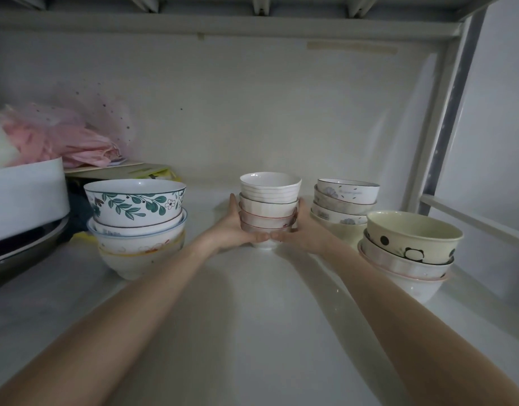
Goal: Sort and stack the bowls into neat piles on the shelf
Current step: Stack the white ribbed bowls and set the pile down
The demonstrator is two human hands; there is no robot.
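A stack of several small white and pink-rimmed bowls (269,200) stands in the middle of the white shelf (252,317). My left hand (233,227) cups its left side and my right hand (303,230) cups its right side, fingertips meeting at the lowest bowls. To the left stands a pile of larger bowls (136,227), topped by one with green leaves. Right of the held stack is a pile of grey-flowered bowls (344,205). Nearer on the right is a pile topped by a cream panda bowl (410,238).
A white tub (27,197) sits on a dark pan at the far left, with pink wrapping (62,136) and flat boxes behind it. The shelf's back wall is close behind the piles. A grey metal upright (445,118) frames the right side.
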